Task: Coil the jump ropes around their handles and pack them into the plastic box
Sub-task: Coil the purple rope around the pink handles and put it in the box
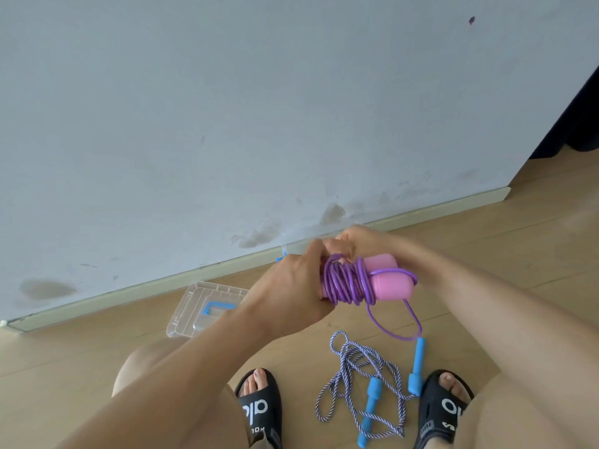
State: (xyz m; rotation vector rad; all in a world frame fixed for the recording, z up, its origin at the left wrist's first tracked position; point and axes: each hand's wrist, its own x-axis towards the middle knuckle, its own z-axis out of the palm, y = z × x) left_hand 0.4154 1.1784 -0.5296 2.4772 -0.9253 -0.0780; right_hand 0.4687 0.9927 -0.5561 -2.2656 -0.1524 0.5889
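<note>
My left hand [291, 286] grips two pink handles [390, 285] held side by side, with purple rope [345, 283] coiled round them. A loose purple loop hangs from the bundle down towards the floor. My right hand [353, 243] sits behind the bundle at its far end, fingers curled on the rope. On the floor between my feet lies a second jump rope [353, 377], striped blue and white, uncoiled, with two blue handles [369, 413]. The clear plastic box [197, 306] with blue clips lies on the floor by the wall, partly hidden behind my left forearm.
A grey wall with a pale skirting board [129, 286] runs across just beyond the box. My feet in black sandals [259, 413] stand on the wooden floor on either side of the striped rope. A dark curtain [580, 102] hangs at the far right.
</note>
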